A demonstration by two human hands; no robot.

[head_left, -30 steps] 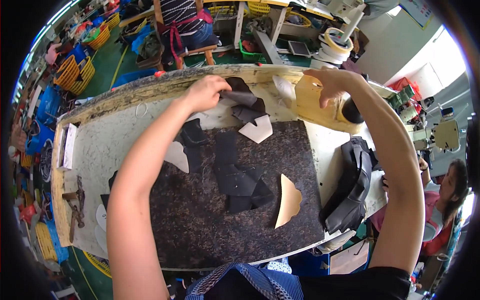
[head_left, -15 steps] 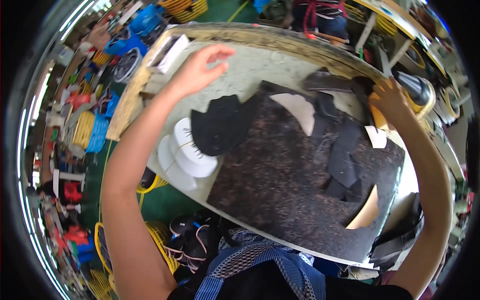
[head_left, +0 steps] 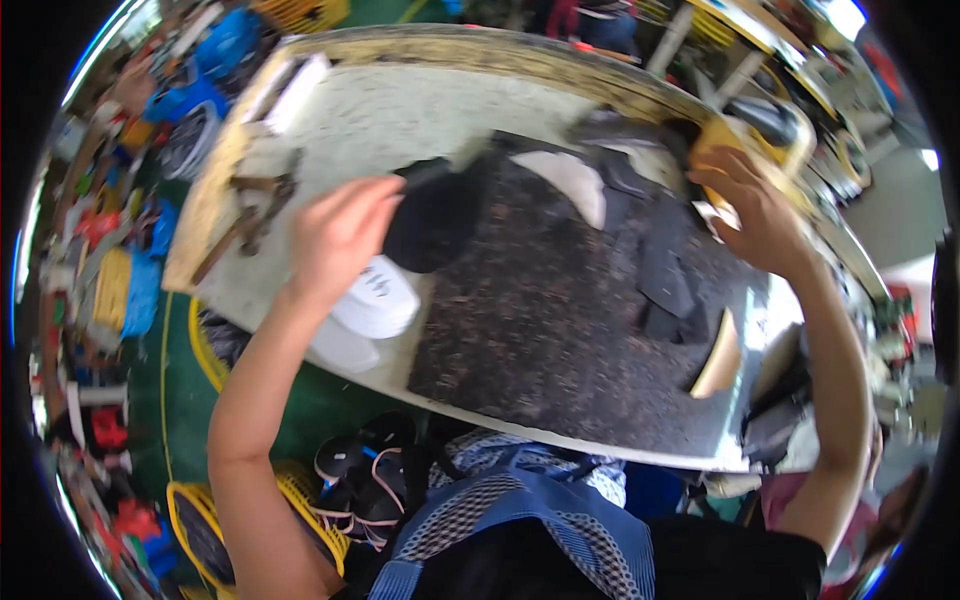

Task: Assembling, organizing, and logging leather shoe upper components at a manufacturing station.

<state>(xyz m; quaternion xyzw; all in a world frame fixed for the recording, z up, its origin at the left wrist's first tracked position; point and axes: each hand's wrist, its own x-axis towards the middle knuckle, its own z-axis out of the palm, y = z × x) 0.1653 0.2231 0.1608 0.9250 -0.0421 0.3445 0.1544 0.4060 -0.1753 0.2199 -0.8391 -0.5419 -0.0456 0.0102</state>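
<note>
Left hand [head_left: 340, 240]: kinda motion-blurred, fingers bunched at the left edge of a black cut piece [head_left: 440, 220]; can't tell if it's actually gripping it
Right hand [head_left: 758, 215]: way over on the other side, well apart from the left, fingers spread and loose, nothing visibly held
White scrap [head_left: 711, 217]: right by the right fingertips, too blurry to say if they touch
Black cut piece: lying across the left edge of a dark mottled mat [head_left: 540, 340], partly off it
White rounded pieces [head_left: 382, 300]: overlapping in a bunch just below that, beside the mat
Pale curved piece [head_left: 570, 180]: near the mat's far edge
Black scraps [head_left: 668, 270]: jumbled on the mat's right half
Tan piece [head_left: 718, 360]: near the mat's right edge, scraps just above it
Table [head_left: 420, 110]: pale top under everything, worn yellowish wooden rim along the far side
Metal tools [head_left: 240, 225]: at the table's left end, white box [head_left: 302, 93] above them
Yellow basket [head_left: 195, 520]: down on the green floor [head_left: 285, 405], lower left
</note>
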